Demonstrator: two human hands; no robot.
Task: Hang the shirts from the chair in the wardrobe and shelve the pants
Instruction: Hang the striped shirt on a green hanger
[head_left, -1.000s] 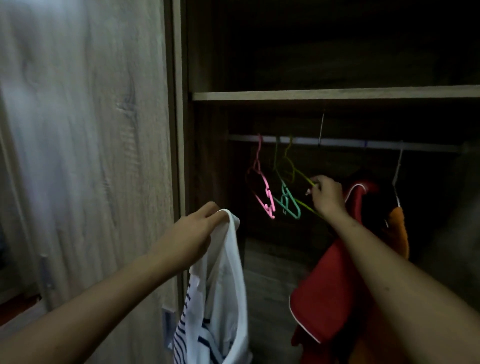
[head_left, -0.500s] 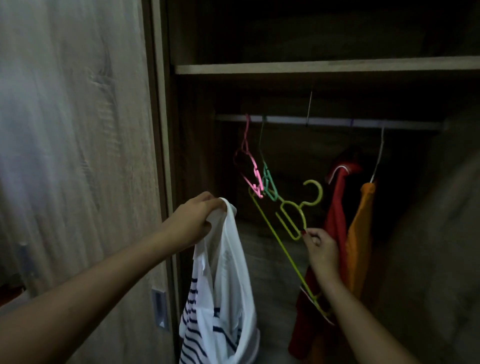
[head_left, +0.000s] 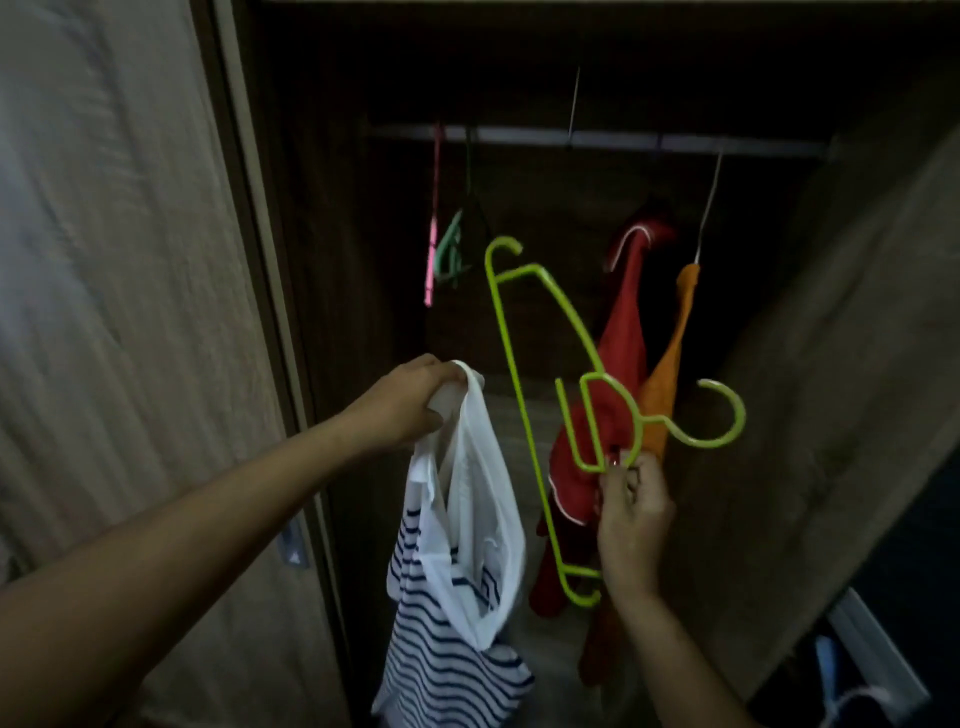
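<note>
Finding no text, label, brand, number or sign clear enough to read anywhere in the frame (dim and blurred throughout, the striped shirt (head_left: 441, 665) at lower centre showing only dark stripes on white).
</note>
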